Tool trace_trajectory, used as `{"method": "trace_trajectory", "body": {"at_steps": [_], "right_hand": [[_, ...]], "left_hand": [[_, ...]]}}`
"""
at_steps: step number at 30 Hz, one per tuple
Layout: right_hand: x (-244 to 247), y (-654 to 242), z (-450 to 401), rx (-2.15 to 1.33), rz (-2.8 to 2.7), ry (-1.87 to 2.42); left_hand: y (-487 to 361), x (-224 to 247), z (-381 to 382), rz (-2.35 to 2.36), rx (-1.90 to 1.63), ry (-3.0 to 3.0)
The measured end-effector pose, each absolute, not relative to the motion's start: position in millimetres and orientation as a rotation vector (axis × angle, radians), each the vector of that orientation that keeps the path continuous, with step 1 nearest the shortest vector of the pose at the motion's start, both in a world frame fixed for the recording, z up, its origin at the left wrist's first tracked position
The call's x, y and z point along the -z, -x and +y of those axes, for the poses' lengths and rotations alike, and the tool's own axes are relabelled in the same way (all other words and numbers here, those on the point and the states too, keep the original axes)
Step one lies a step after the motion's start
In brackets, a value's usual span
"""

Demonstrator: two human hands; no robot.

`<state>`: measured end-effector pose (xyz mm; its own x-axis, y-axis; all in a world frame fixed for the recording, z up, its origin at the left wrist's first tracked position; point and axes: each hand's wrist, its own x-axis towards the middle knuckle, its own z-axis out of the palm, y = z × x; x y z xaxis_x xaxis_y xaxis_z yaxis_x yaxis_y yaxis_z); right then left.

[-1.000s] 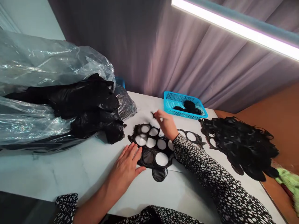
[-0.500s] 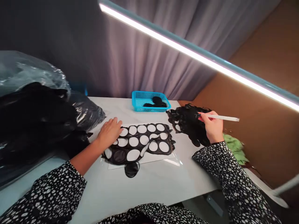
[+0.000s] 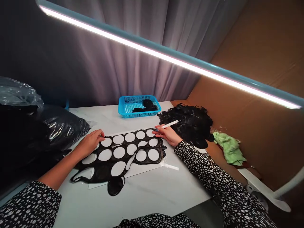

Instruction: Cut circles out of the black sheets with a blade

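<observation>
A thin black sheet with several round holes (image 3: 109,148) lies over white paper (image 3: 140,167) on the table. The fingers of my left hand (image 3: 91,143) are closed on its upper left edge. At the upper right corner, my right hand (image 3: 169,135) pinches that edge while also holding a slim white pen-like stick (image 3: 169,124), its tip hidden among the fingers. A loose loop of the sheet sticks out at the lower left. One round black piece (image 3: 115,186) hangs over the sheet's lower edge onto the table.
Behind the sheet stands a blue plastic basket (image 3: 121,109) with black round pieces (image 3: 148,104) inside. A heap of black scraps (image 3: 192,122) lies right, near a green cloth (image 3: 229,148). Dark plastic bags (image 3: 61,125) crowd the left. A bright lamp (image 3: 152,52) hangs overhead.
My right hand has moved from the black scrap heap to the sheet's upper right corner, the white stick still in it. The sheet's lower left edge now spreads out in a loop. The view has shifted.
</observation>
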<state>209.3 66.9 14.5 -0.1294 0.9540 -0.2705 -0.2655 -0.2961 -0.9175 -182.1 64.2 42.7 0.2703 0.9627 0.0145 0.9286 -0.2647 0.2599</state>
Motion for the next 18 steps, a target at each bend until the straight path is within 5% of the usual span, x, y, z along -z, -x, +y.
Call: {"method": "trace_trajectory", "body": {"at_steps": [12,18], "right_hand": [[-8,-231,120,-1.272,-0.999,1.217],[-27,-237,43,-1.382,-1.415,1.240]], "left_hand": [[177,-52,94,2.020,-0.356,-2.341],[159,-64,8,1.879,-0.514,-2.544]]}}
